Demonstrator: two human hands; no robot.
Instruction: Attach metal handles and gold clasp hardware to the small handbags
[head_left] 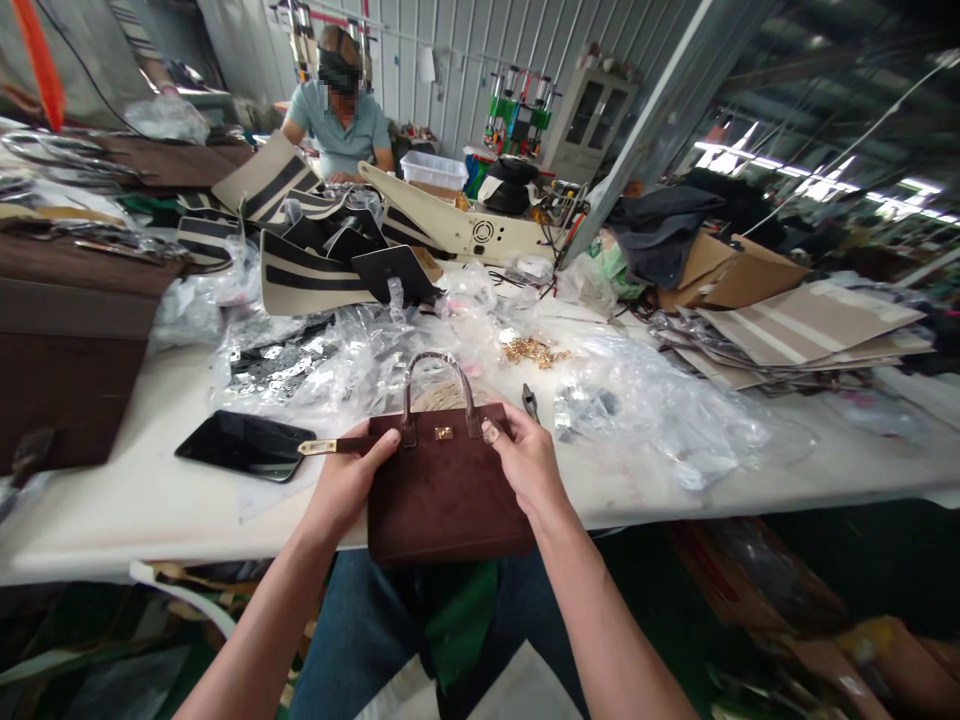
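Bag point(446, 500) is facing the person at the table's near edge, its handle point(433, 354) standing up and its lock point(443, 434) showing in front. The left hand point(351, 485) is gripping the bag's left side, and a strap point(322, 447) is sticking out leftward there; the right hand point(531, 462) is pinching the upper right edge, its thumb beside a metal fitting point(490, 431). The step in hand is seemingly positioning the strap and fitting. The next move is probably calling for a steady right-hand hold while the strap's loose end is being guided. Pliers point(530, 402) are lying to the far right.
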